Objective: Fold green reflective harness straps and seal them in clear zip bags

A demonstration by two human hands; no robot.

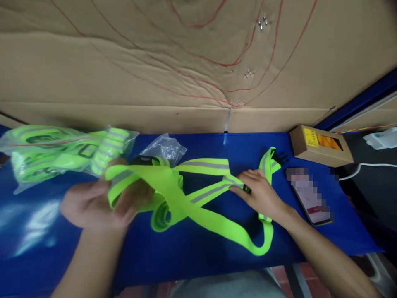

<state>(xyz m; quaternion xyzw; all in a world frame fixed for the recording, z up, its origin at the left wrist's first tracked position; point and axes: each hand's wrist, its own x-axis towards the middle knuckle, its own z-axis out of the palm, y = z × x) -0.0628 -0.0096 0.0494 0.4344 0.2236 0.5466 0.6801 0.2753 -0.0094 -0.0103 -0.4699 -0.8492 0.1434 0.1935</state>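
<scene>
A neon-yellow reflective strap (211, 196) with grey stripes lies in loops across the blue table between my hands. My left hand (102, 203), smeared by motion, has a loop of the strap around its closed fingers and lifts it off the table. My right hand (257, 192) pinches the strap beside a small black slider, its fingers closed. A black buckle (281, 158) sits at the strap's end, beyond my right hand. Part of the strap is rolled into a coil (161, 217) near my left hand.
Clear plastic bags of more neon straps (58, 151) lie at the back left, with a crumpled clear bag (164, 148) beside them. A phone (310, 198) and a cardboard box (321, 145) rest at the right. A cardboard wall (139, 74) stands behind the blue table (198, 256).
</scene>
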